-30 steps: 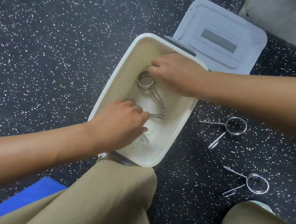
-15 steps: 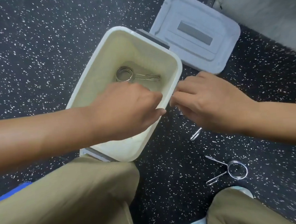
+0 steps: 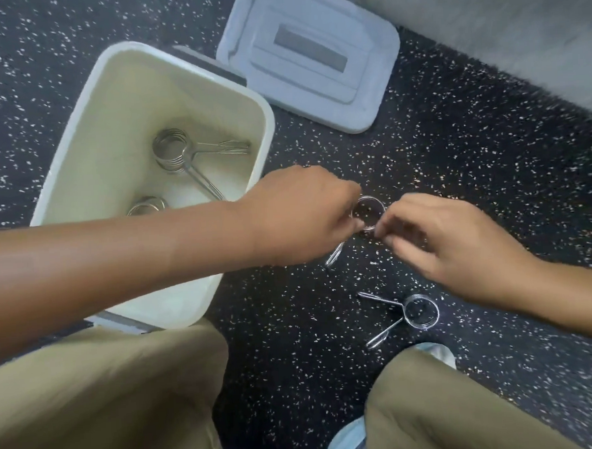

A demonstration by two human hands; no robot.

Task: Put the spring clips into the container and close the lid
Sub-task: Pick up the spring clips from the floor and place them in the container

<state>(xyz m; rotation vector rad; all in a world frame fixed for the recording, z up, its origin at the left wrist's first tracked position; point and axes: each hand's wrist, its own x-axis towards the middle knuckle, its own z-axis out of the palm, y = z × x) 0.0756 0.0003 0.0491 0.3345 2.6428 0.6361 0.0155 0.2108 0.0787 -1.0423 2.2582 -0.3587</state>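
A cream plastic container stands open on the speckled black floor, with metal spring clips lying inside it. Its grey lid lies flat on the floor behind and to the right. Right of the container, my left hand and my right hand meet on one spring clip, fingers of both pinching its coil from either side; its handles poke out below my left hand. Another spring clip lies free on the floor nearer to me.
My knees in tan trousers fill the bottom of the view, the left one touching the container's near end. A pale grey surface runs along the top right. Bare floor lies between my legs and beyond the lid.
Both hands left the container and moved right to the nearer floor clip, where they now grip it. The view shifted, so container and lid sit further left.
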